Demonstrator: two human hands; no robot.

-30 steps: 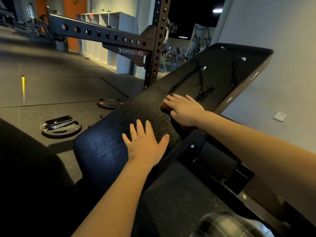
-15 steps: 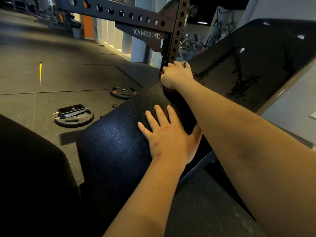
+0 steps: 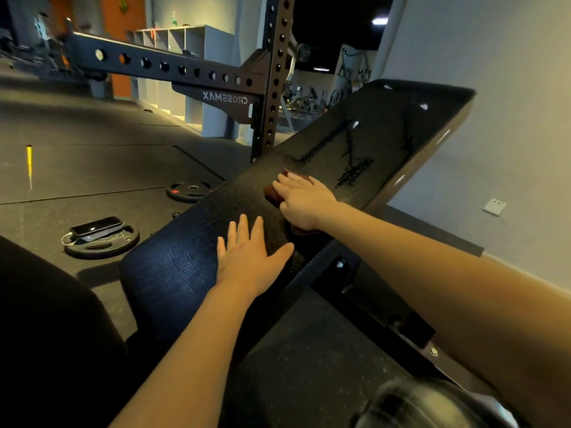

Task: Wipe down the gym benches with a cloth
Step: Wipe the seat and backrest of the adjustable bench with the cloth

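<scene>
Dim gym, rubber floor. Black gym bench inclines toward 1 o'clock. Left hand lies flat on the lower pad, fingers spread, holding nothing. Right hand, at 1 o'clock of it, has fingers straight, pressing the reddish cloth onto mid-pad. Weight plate carrying a phone sits at 9 o'clock.

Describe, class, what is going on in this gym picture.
A person is wiping a black bench with a reddish cloth. The right hand presses the cloth flat on the middle of the bench; the left hand rests flat nearer its low end. Dark streaks show higher up. A phone lies on a plate on the floor.
</scene>
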